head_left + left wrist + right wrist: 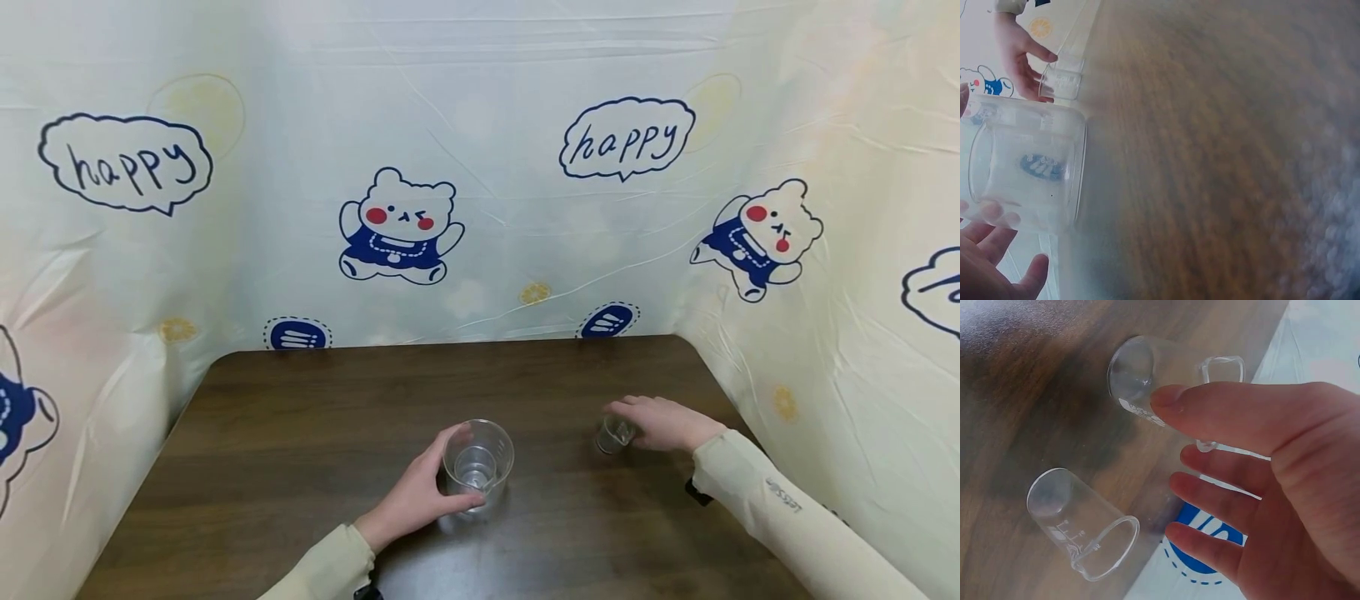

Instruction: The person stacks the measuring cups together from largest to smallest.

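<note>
A: What does my feed give you on the left hand?

B: I see it gripping the large beaker near the middle of the table, thumb across the near side, fingers round the other. I'd judge that hold is for steadiness, since a smaller inner beaker appears to sit inside and could rattle

A: And how is that arm set?

B: It reaches in from the left, palm against the glass's side rather than over it, so the mouth is uncovered. Whether the base rests on the wood, I can't tell

A: The right hand?

B: Well apart from the left, the arm stretched in from the near right, fingers pointing inward. My right wrist camera shows it loose: fingers spread and nearly straight, thumb crossing in front of one small beaker. I can't tell if skin meets glass

A: Anything beside it?

B: A second small beaker, upright and clear of the fingertips. I read the wide gap between thumb and fingers as room for one glass without bumping its neighbour
</note>
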`<state>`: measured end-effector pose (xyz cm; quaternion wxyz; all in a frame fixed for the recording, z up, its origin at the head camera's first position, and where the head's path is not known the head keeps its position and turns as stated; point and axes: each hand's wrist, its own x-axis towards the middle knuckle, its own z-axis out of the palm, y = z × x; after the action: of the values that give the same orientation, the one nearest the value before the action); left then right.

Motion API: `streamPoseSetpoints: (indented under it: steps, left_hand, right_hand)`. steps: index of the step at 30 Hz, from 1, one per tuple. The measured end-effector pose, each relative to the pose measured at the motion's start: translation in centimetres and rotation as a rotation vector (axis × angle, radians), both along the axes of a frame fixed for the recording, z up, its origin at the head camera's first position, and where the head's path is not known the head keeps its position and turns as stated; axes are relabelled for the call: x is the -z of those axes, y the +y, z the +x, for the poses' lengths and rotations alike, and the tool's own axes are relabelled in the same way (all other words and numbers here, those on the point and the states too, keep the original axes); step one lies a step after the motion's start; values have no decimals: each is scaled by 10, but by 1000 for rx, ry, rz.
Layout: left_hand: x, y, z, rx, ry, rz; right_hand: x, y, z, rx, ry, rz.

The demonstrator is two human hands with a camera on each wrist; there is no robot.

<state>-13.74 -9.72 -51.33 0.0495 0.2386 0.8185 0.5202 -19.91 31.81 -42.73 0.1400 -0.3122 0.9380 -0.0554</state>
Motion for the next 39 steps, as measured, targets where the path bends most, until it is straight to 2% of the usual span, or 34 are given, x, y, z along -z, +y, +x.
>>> streamPoseSetpoints:
  steps: [8, 18, 24, 31, 35, 39]
  left_hand:
    - [1, 0, -1, -9, -46, -11]
    - [1, 0, -1, -4, -24, -11]
    - [0, -1, -1, -3, -47, -16]
    - [0, -2, -1, -5, -41, -11]
    - [0, -2, 0, -6, -24, -17]
    - [-1, -2, 0, -9, -46, -19]
  right_hand:
    - [7, 1, -5, -29, 30, 6]
    - [7, 4, -7, -32, 61, 42]
    - [0, -1, -5, -16, 31, 71]
    - [-14, -10, 0, 6, -41, 35]
    - [-18, -16, 4, -11, -35, 29]
    - [-24, -23, 7, -35, -15, 26]
